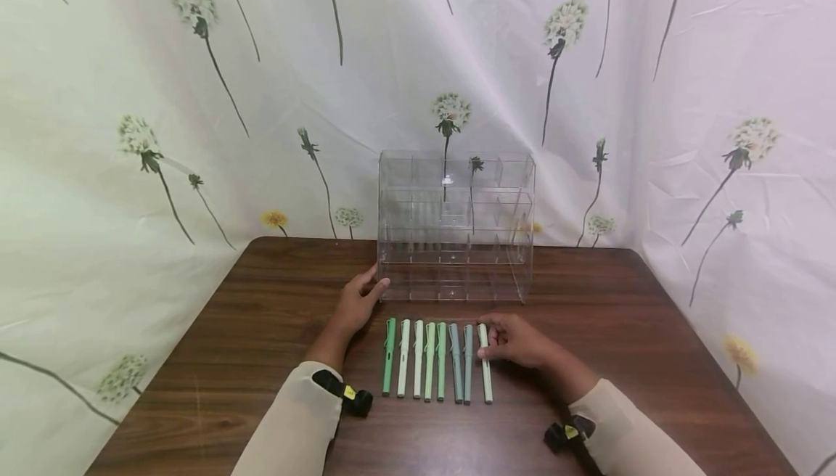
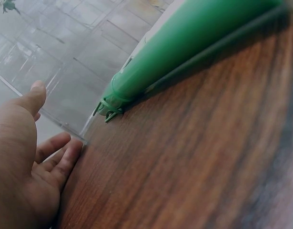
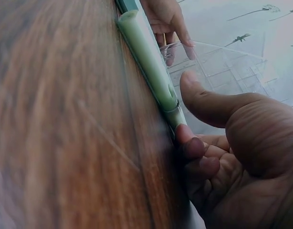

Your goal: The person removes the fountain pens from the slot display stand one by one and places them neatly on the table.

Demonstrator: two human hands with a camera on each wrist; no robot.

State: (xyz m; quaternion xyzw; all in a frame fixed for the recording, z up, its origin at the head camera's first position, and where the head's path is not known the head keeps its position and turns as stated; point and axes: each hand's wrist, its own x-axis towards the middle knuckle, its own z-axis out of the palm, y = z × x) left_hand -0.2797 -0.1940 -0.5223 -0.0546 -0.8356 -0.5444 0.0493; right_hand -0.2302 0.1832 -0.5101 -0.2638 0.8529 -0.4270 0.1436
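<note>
Several pens lie side by side on the table, running from a dark green pen (image 1: 389,357) at the left through pale ones to a blue-grey pair (image 1: 461,364). Slightly apart at the right end lies a pale green pen (image 1: 486,374). My right hand (image 1: 519,339) touches this pen's clip end with a fingertip; its thumb is held above the pen in the right wrist view, with a gap between. Behind the row stands a clear tiered organizer (image 1: 455,229). My left hand (image 1: 355,305) is at its lower left side, thumb by the front edge and fingers along the outside.
The brown wooden table (image 1: 261,360) reaches back to a flower-printed cloth (image 1: 261,99) hanging behind and at both sides. The organizer's back is close to that cloth. A black camera strap (image 1: 342,392) is round each sleeve's wrist.
</note>
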